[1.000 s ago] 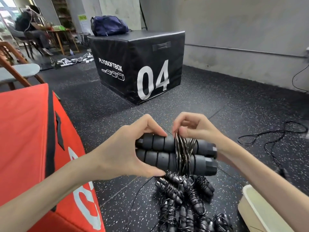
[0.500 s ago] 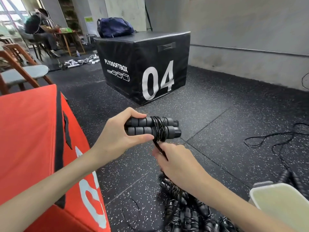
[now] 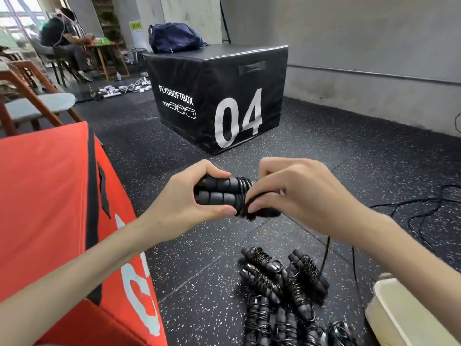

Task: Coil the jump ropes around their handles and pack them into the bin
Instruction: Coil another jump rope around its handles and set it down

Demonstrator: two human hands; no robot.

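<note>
The person holds a pair of black ribbed foam jump-rope handles (image 3: 219, 192) side by side in the air above the speckled black rubber floor (image 3: 336, 171). The left hand (image 3: 179, 198) grips the handles' left ends, thumb underneath and fingers curled over the top. Thin black rope (image 3: 243, 193) is wound in tight turns around the middle of both handles, binding them together. The right hand (image 3: 294, 193) covers the handles' right ends, its fingers curled over and its thumb and forefinger pinching the rope at the coil; a loose black strand (image 3: 325, 255) hangs below the right wrist towards the floor.

Below the hands, a heap of already coiled black jump ropes (image 3: 282, 293) lies on the floor, each a pair of handles wrapped in rope. Just to their right, at the lower right edge, stands a cream plastic bin (image 3: 399, 310), only partly in view.

A red padded box (image 3: 50, 196) fills the lower left, and a black padded box marked "04" (image 3: 224, 96) stands further back.
</note>
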